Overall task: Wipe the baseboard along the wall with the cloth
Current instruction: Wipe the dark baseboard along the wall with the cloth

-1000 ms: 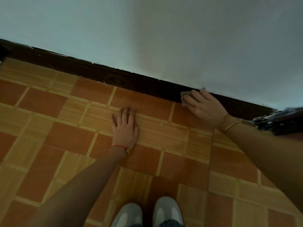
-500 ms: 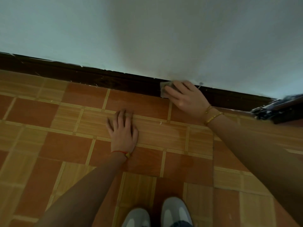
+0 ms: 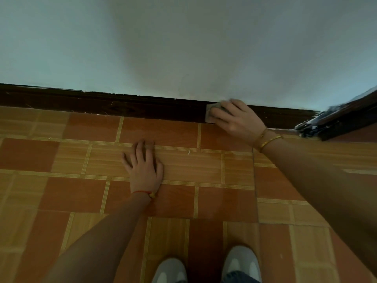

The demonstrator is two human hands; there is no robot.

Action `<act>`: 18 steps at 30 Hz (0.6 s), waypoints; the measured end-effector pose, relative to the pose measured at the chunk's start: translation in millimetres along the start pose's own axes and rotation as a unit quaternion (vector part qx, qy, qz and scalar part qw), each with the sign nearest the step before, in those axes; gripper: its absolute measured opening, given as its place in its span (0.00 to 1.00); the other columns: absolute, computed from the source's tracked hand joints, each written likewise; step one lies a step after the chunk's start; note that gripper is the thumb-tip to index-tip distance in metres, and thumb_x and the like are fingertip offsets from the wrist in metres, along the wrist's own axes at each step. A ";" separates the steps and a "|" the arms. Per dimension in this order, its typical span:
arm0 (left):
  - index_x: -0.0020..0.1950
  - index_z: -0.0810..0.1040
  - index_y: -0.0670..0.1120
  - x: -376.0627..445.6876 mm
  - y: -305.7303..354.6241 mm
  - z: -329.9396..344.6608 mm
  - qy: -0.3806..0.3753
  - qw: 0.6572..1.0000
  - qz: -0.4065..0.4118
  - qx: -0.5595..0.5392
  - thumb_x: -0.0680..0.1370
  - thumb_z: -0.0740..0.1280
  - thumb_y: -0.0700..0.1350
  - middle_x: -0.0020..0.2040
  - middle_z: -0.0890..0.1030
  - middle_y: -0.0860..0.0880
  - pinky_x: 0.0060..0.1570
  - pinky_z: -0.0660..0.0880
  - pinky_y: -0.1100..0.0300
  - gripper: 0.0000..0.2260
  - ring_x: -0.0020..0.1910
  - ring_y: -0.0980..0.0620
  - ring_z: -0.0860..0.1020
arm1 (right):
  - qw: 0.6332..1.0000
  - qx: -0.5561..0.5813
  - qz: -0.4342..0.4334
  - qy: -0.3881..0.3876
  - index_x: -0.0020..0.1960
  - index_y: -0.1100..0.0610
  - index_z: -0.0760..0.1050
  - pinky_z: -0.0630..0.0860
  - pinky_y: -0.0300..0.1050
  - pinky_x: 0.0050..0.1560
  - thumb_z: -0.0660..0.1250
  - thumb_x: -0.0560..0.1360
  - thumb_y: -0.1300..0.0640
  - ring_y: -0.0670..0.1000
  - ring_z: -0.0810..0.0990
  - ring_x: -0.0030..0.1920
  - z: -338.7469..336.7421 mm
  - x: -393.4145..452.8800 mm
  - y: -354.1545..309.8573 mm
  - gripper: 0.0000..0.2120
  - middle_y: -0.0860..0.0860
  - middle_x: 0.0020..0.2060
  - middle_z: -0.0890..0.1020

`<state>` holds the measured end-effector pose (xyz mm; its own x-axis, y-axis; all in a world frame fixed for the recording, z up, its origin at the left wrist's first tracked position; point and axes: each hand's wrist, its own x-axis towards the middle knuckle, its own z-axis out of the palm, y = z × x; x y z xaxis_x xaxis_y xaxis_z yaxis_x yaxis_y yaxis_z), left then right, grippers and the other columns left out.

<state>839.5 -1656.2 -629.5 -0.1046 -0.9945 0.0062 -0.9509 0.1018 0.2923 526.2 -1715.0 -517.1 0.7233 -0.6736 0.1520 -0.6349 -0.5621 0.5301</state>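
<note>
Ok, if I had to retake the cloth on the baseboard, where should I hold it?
Probably the cloth's free left edge, approached from the floor side. It lies flat against the dark baseboard under the right hand's fingers, and only that edge shows. The left hand rests flat on the floor.

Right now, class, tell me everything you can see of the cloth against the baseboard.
The cloth is small, pale grey and looks soft, folded or bunched into a pad. Only its left part shows; the rest is hidden under the right hand, whose fingers press it flat against the dark brown baseboard. It covers the board from top edge to the tiled floor, just below the pale wall.
</note>
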 end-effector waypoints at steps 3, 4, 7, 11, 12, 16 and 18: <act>0.77 0.65 0.47 -0.2 0.2 0.9 0.000 1.000 0.000 0.003 0.79 0.54 0.53 0.76 0.65 0.41 0.74 0.49 0.31 0.27 0.76 0.39 0.60 | 1.000 0.002 -0.015 0.011 0.64 0.56 0.76 0.68 0.51 0.61 0.62 0.77 0.63 0.56 0.74 0.59 -0.4 38.8 -13.7 0.16 0.53 0.61 0.77; 0.77 0.64 0.47 -0.6 0.3 0.7 0.002 1.000 0.002 0.005 0.79 0.53 0.53 0.76 0.65 0.42 0.74 0.49 0.31 0.27 0.76 0.39 0.60 | 1.000 0.002 -0.020 0.011 0.64 0.56 0.76 0.67 0.51 0.62 0.62 0.77 0.63 0.56 0.74 0.60 -0.1 46.8 -17.1 0.16 0.53 0.61 0.77; 0.77 0.64 0.47 -0.5 -0.7 1.5 0.004 1.000 0.003 -0.002 0.79 0.54 0.53 0.77 0.64 0.42 0.74 0.48 0.32 0.27 0.77 0.40 0.59 | 1.000 0.004 -0.016 0.004 0.63 0.55 0.77 0.66 0.51 0.62 0.64 0.77 0.62 0.57 0.72 0.62 2.5 40.4 -17.3 0.16 0.53 0.62 0.76; 0.77 0.65 0.46 0.1 -0.5 2.4 0.011 1.000 0.004 -0.002 0.79 0.54 0.52 0.76 0.65 0.41 0.74 0.49 0.32 0.27 0.76 0.39 0.60 | 1.000 0.010 0.013 -0.004 0.64 0.56 0.77 0.68 0.52 0.62 0.62 0.77 0.63 0.57 0.70 0.61 6.3 -3.4 -3.9 0.16 0.54 0.62 0.77; 0.76 0.66 0.46 -0.3 -0.2 2.2 0.013 1.000 0.006 -0.004 0.79 0.54 0.52 0.76 0.66 0.41 0.74 0.50 0.31 0.26 0.76 0.39 0.61 | 1.000 0.010 0.020 -0.010 0.64 0.56 0.76 0.68 0.52 0.63 0.61 0.77 0.64 0.58 0.70 0.61 7.2 -17.7 0.6 0.17 0.54 0.62 0.78; 0.76 0.66 0.47 0.6 12.7 0.9 0.013 0.999 0.037 -0.027 0.77 0.54 0.49 0.74 0.67 0.41 0.75 0.50 0.32 0.26 0.75 0.40 0.61 | 0.997 0.007 0.066 -0.041 0.65 0.56 0.76 0.66 0.55 0.62 0.66 0.73 0.67 0.60 0.69 0.61 10.9 -79.1 17.3 0.21 0.55 0.62 0.77; 0.75 0.67 0.47 4.0 25.8 1.8 0.012 0.998 0.040 -0.046 0.78 0.54 0.49 0.73 0.68 0.41 0.75 0.50 0.33 0.25 0.74 0.40 0.61 | 0.994 0.011 0.093 -0.049 0.65 0.56 0.76 0.66 0.56 0.61 0.63 0.75 0.68 0.61 0.69 0.61 12.4 -99.3 21.9 0.20 0.55 0.62 0.77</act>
<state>814.0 -1657.6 -623.6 -0.1708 -0.9837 0.0556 -0.9090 0.1791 0.3763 437.1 -1666.4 -531.0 0.5640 -0.8097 0.1621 -0.7614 -0.4340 0.4816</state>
